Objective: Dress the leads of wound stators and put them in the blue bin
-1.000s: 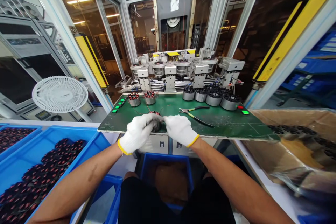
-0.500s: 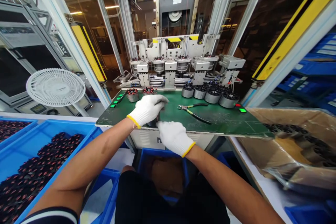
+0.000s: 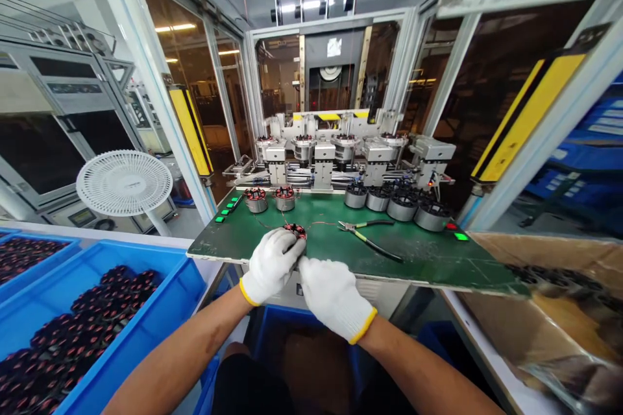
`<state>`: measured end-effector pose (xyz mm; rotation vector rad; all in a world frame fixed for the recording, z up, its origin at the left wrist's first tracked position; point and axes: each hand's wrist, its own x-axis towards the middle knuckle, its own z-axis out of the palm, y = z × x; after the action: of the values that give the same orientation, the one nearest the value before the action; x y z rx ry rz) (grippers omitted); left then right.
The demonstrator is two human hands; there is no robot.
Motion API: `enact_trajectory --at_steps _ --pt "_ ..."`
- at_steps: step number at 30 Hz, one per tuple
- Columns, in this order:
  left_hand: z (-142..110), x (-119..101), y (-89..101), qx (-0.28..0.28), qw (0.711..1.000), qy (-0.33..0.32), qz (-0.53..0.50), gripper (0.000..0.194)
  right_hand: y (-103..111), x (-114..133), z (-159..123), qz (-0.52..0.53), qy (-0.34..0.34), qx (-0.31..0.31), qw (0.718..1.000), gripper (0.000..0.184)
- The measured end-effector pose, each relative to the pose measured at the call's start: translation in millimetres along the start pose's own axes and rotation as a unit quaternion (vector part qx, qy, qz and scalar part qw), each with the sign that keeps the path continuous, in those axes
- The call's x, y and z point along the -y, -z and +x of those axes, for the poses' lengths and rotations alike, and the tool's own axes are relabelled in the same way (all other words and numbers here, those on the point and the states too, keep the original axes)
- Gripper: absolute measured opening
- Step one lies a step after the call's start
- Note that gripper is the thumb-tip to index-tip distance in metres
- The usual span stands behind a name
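Your left hand (image 3: pixel 271 266), in a white knit glove, curls around a copper-wound stator (image 3: pixel 294 231) at the near edge of the green tabletop (image 3: pixel 228 241). Your right hand (image 3: pixel 333 298), gloved too, sits half-closed just beside it; you cannot tell whether it grips anything. Thin wires (image 3: pixel 321 223) trail from the stator. Pliers (image 3: pixel 370 237) lie to the right, with two more wound stators (image 3: pixel 270 200) and a row of grey cylinders (image 3: pixel 389 204) beyond.

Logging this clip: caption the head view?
Gloved left hand grips a wound stator at a green work board, right hand beside it.
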<state>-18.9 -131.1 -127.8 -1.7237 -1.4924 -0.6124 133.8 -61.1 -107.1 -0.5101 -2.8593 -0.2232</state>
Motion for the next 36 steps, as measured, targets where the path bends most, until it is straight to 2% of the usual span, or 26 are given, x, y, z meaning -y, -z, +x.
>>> enact_trajectory --at_steps 2,4,6,7,10,13,15,18,20,22,24,26,27,29,32,36 --pt "-0.1 -1.3 -1.0 -0.026 1.000 0.000 -0.007 0.029 13.6 -9.0 5.0 0.009 0.020 -0.019 1.000 0.025" --pt "-0.1 -2.1 -0.6 -0.035 0.999 0.005 -0.005 0.027 25.4 -22.5 13.1 0.005 0.039 -0.074 0.996 0.033" --pt "-0.7 -2.6 -0.2 -0.030 0.999 0.016 -0.001 0.025 31.6 -36.6 21.5 -0.036 0.045 -0.121 0.991 0.034" --pt "-1.4 -2.7 -0.2 -0.022 1.000 0.022 -0.003 0.024 32.1 -42.6 24.6 -0.065 0.050 -0.123 0.989 0.033" --pt "-3.1 -1.8 -1.2 -0.004 0.999 0.050 -0.020 0.024 25.0 -51.6 26.5 -0.119 0.062 -0.058 0.989 0.027" --pt "1.8 1.9 -0.1 0.016 0.995 0.094 -0.039 0.022 11.4 -44.4 21.4 -0.086 0.074 0.005 0.994 0.019" --pt "12.2 5.9 4.1 0.067 0.987 0.134 -0.063 0.021 2.4 -33.4 19.1 -0.048 0.069 0.019 0.996 0.019" --pt "34.5 12.6 15.5 0.183 0.963 0.169 -0.102 0.017 -5.2 -18.0 19.0 -0.009 0.046 0.022 0.999 0.021" --pt "46.5 16.0 24.2 0.239 0.950 0.169 -0.111 0.016 -2.4 -14.2 18.4 0.000 0.029 0.025 0.999 0.023" --pt "50.5 17.9 31.2 0.261 0.944 0.159 -0.124 0.018 7.5 -17.8 15.8 0.001 0.010 0.012 1.000 0.028" --pt "45.0 18.0 34.2 0.256 0.945 0.139 -0.147 0.024 20.6 -27.7 12.8 0.004 -0.003 -0.043 0.999 0.034" --pt "32.7 16.6 31.4 0.231 0.953 0.125 -0.149 0.030 30.5 -39.9 11.9 0.004 0.012 -0.107 0.994 0.035" --pt "25.7 15.5 28.0 0.212 0.960 0.124 -0.137 0.031 32.8 -45.3 12.7 -0.007 0.027 -0.117 0.993 0.035" --pt "13.9 13.3 19.0 0.166 0.972 0.128 -0.107 0.032 31.1 -52.1 16.5 -0.049 0.054 -0.088 0.993 0.033" --pt "9.3 11.3 7.3 0.113 0.976 0.151 -0.111 0.026 17.4 -52.3 25.4 -0.093 0.047 0.000 0.995 0.029" --pt "21.1 9.9 7.9 0.140 0.958 0.205 -0.145 0.015 -1.9 -51.4 35.8 -0.044 0.078 0.071 0.993 0.024"
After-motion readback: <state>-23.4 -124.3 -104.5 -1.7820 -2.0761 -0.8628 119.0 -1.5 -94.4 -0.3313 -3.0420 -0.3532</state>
